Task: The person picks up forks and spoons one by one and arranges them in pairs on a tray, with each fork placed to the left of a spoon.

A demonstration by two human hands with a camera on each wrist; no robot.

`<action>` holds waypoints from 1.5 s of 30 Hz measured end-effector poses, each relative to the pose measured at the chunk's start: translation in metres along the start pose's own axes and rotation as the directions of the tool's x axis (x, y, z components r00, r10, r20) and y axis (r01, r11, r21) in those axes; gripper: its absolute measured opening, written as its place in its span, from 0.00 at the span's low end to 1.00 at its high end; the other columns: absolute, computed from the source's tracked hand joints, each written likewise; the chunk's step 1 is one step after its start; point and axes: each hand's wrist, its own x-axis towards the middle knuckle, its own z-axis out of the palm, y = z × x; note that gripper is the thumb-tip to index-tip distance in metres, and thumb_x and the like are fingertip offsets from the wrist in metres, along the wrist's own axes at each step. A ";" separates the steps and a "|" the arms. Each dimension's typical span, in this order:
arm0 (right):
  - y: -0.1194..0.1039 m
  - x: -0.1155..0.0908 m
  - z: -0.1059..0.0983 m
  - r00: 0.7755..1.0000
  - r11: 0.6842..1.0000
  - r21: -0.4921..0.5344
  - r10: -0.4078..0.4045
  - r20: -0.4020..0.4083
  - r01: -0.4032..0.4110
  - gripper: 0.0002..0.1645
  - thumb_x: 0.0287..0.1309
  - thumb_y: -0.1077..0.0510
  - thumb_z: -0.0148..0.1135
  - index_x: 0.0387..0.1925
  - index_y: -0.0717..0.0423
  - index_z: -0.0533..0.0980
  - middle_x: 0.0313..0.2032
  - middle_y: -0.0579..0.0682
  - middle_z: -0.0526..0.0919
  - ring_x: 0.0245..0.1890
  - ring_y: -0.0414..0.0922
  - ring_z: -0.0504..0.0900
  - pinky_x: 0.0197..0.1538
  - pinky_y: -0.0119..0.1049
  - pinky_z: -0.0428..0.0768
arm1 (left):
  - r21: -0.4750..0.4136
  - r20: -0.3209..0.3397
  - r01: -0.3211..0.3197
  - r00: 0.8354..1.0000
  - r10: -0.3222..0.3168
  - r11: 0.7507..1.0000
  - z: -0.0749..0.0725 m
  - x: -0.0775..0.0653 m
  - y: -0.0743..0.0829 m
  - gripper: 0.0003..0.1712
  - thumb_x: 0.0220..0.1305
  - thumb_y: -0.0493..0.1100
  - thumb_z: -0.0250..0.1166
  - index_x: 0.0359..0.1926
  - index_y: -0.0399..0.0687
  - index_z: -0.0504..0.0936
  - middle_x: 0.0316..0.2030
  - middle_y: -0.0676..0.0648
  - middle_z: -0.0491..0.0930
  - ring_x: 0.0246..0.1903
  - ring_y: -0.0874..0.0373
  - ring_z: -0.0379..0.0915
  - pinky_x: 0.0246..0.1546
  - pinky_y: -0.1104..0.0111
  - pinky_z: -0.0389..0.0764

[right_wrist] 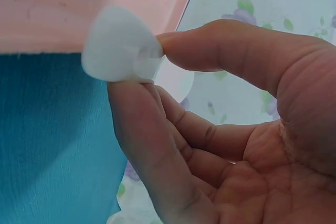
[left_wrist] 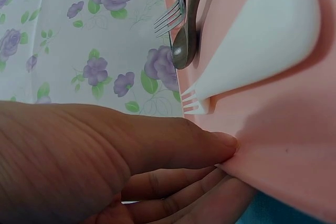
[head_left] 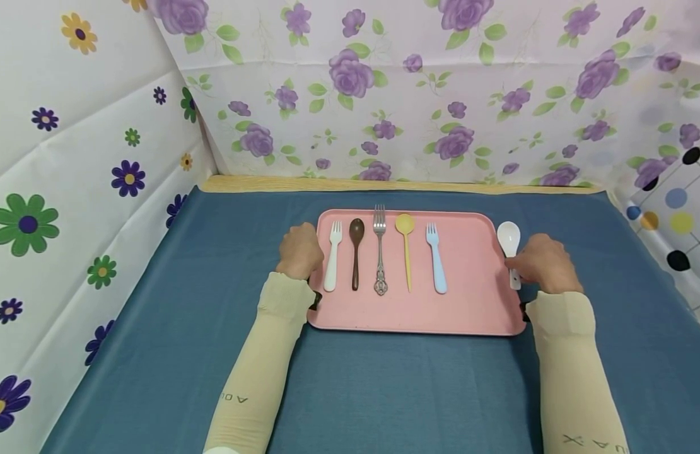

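Note:
A pink tray (head_left: 469, 271) lies on a blue cloth. My left hand (head_left: 301, 251) grips its left edge, thumb on top and fingers beneath, as the left wrist view shows. Between thumb and fingertips, my right hand (head_left: 545, 263) pinches the handle of a white spoon (head_left: 508, 236), held bowl-away at the tray's right edge. In a row on the tray are a white fork (head_left: 332, 261), a dark brown spoon (head_left: 356, 233), a silver fork (head_left: 379, 249) with an ornate handle, a yellow spoon (head_left: 405, 224) and a light blue fork (head_left: 437, 265).
The blue cloth (head_left: 407, 391) covers the table around the tray. Behind it rises a sheet printed with purple flowers (head_left: 350, 74), with a pale wooden strip (head_left: 282, 184) at its foot. Patterned sheets (head_left: 100, 208) also bound the left and right sides.

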 end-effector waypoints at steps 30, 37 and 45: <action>-0.011 0.001 0.007 0.998 0.998 0.003 -0.062 -0.005 0.062 0.22 0.59 0.48 0.61 0.32 0.67 0.79 0.25 0.59 0.76 0.30 0.55 0.76 0.26 0.42 0.74 | 0.006 -0.006 0.002 1.000 -0.002 1.000 0.000 -0.002 0.001 0.03 0.52 0.26 0.62 0.28 0.33 0.80 0.20 0.40 0.76 0.18 0.49 0.73 0.13 0.64 0.70; -0.014 0.001 0.010 0.998 0.998 -0.014 -0.066 -0.014 0.066 0.21 0.58 0.48 0.61 0.29 0.66 0.79 0.22 0.56 0.73 0.28 0.54 0.75 0.25 0.42 0.72 | 0.020 -0.009 0.002 1.000 -0.002 1.000 0.000 -0.001 0.001 0.03 0.53 0.26 0.62 0.28 0.34 0.81 0.21 0.40 0.77 0.19 0.49 0.74 0.15 0.63 0.72; -0.015 0.000 0.011 0.997 0.997 -0.015 -0.080 -0.014 0.080 0.20 0.58 0.49 0.61 0.29 0.65 0.79 0.22 0.57 0.75 0.27 0.54 0.75 0.25 0.42 0.72 | 0.022 -0.016 -0.004 1.000 0.004 1.000 0.001 0.000 0.000 0.03 0.53 0.27 0.62 0.29 0.34 0.81 0.21 0.40 0.77 0.20 0.49 0.74 0.15 0.63 0.72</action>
